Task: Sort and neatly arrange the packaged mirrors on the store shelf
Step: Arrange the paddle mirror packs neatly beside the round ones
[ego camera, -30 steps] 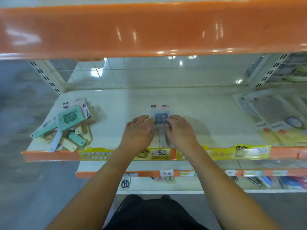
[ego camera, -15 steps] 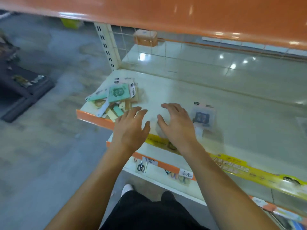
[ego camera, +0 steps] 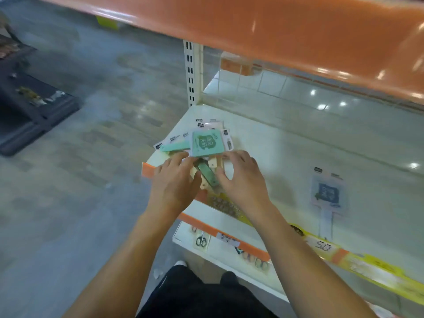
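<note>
From the head view, both hands are at the jumbled pile of packaged mirrors (ego camera: 202, 148) heaped at the left front corner of the shelf (ego camera: 286, 157). The left hand (ego camera: 174, 182) lies over the pile's near side, fingers loosely curled; whether its grip has closed on a packet I cannot tell. The right hand (ego camera: 243, 180) arches over the pile's right edge, its grip wide, fingertips touching the packets.

Judging by the layout, the job has barely started: one blue-card mirror (ego camera: 327, 191) lies flat and straight, well apart to the right near the front edge, while the rest remain unsorted.

The packets are flat, glossy plastic sleeves with white header cards. Inside are mint-green square faces and slim pale handles, likely wood. The shelf is smooth cream board with an orange front lip (ego camera: 243, 244).
</note>
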